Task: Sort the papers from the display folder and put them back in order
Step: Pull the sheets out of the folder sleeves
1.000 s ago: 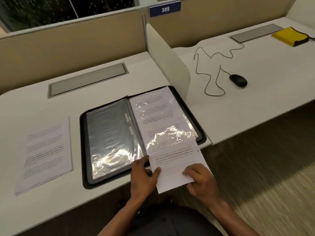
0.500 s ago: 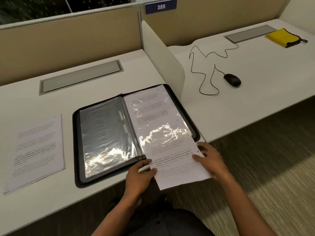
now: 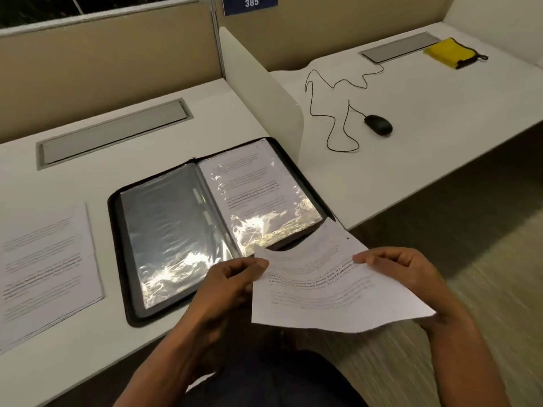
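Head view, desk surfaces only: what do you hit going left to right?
Paper stack → display folder → white divider panel → black mouse → yellow pouch.

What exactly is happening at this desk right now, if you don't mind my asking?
A person is holding a printed sheet in the air with both hands, the left hand pinching its left edge and the right hand its right edge. It hangs at the desk's near edge, in front of an open display folder, whose right sleeve holds another printed page. A stack of papers lies on the desk to the folder's left.
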Demonstrator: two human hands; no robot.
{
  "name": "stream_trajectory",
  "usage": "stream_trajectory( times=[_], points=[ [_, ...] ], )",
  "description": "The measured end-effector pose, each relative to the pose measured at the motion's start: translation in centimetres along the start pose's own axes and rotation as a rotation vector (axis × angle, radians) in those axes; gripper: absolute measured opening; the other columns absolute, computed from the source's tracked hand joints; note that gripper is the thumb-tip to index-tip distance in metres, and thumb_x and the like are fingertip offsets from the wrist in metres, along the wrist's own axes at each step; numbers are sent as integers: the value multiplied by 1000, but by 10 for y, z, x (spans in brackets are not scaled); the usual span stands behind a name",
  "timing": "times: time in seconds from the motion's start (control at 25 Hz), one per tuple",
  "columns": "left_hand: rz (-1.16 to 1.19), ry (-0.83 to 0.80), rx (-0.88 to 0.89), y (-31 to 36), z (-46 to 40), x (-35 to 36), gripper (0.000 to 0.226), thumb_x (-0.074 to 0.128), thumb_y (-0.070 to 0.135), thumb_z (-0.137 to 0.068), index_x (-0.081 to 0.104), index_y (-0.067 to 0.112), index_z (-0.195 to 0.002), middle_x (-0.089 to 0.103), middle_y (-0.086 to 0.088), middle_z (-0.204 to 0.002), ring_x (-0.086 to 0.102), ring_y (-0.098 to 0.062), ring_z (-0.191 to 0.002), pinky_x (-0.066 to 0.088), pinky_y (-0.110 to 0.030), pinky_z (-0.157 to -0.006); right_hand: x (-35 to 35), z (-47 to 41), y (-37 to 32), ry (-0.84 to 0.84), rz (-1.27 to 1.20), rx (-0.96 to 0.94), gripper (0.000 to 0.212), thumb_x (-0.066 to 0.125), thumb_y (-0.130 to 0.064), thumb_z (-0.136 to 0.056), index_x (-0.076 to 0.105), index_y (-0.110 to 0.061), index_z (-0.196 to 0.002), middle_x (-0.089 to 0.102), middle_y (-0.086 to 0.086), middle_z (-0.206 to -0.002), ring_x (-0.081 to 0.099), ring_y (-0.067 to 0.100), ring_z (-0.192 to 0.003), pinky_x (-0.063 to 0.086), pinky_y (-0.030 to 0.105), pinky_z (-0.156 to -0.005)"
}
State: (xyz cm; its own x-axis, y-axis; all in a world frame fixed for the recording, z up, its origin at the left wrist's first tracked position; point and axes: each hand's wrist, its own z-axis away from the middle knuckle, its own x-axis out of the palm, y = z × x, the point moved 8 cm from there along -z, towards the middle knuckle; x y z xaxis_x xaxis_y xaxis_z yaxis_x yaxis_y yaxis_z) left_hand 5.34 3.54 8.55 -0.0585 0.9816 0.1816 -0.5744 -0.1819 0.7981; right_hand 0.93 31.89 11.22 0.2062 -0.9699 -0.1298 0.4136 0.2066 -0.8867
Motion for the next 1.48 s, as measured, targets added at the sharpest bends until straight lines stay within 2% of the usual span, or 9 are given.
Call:
stream_trajectory(
  times=[0.24,0.4,0.48,0.6,0.8,1.0,1.08,1.28,1.48],
  points=[
    [-9,29,136,39,42,-56,18,65,10,-92,72,5,-108,76,-11,-104,74,-26,-92,57,-24,-68,60,36,-85,-58,-36,-197,24,61,-13,-76,74,0,-91,75,6,-90,72,19,-68,54,20,-52],
    [-39,248,232,48,69,-152,20,64,8,-93,73,16,-109,76,-2,-103,74,-20,-92,58,-26,-62,151,12,-99,-192,-78,-198,25,68,-5,-77,73,-6,-102,76,4,-106,75,26,-92,63,37,-70],
    [-45,374,288,48,76,-211,22,63,3,-93,74,15,-109,76,0,-107,73,-21,-97,61,-34,-75,209,-8,-98,-258,-51,-182,24,69,2,-84,72,-8,-105,76,2,-109,74,24,-98,63,40,-77],
    [-38,535,347,43,91,-296,24,62,-3,-93,74,11,-108,75,-2,-109,73,-23,-99,58,-38,-87,304,-42,-89,-308,53,-203,21,72,-1,-87,74,-16,-102,75,0,-107,75,19,-93,63,37,-75],
    [-99,765,322,19,99,-412,27,64,-3,-91,75,18,-105,74,0,-110,74,-17,-89,59,-34,-84,436,-83,-71,-277,206,-293,18,76,-11,-85,76,-26,-96,72,-7,-103,72,13,-86,59,27,-72],
    [-370,932,222,0,84,-479,43,53,-4,-89,70,24,-118,73,-5,-106,68,-13,-79,57,-31,-78,527,-115,-46,-320,464,-365,32,65,-12,-92,71,-16,-124,70,-1,-122,66,11,-103,53,24,-93],
    [-493,946,214,-1,74,-495,47,51,-6,-87,69,19,-122,72,-11,-105,63,-11,-71,52,-26,-74,552,-126,-36,-354,584,-404,37,62,-8,-93,67,-12,-129,66,2,-130,63,11,-108,46,16,-91],
    [-618,961,304,-4,50,-524,46,53,-12,-82,68,4,-122,69,-16,-120,67,-32,-101,49,-30,-93,578,-151,-28,-250,689,-473,30,69,-8,-88,72,-11,-117,71,5,-119,63,11,-94,49,19,-86],
    [-646,955,303,-29,34,-539,51,59,-7,-79,62,5,-128,59,-13,-133,54,-33,-122,41,-33,-105,588,-165,-12,-228,818,-480,40,72,-24,-90,66,-10,-127,65,6,-124,61,18,-111,44,23,-96]
  ],
)
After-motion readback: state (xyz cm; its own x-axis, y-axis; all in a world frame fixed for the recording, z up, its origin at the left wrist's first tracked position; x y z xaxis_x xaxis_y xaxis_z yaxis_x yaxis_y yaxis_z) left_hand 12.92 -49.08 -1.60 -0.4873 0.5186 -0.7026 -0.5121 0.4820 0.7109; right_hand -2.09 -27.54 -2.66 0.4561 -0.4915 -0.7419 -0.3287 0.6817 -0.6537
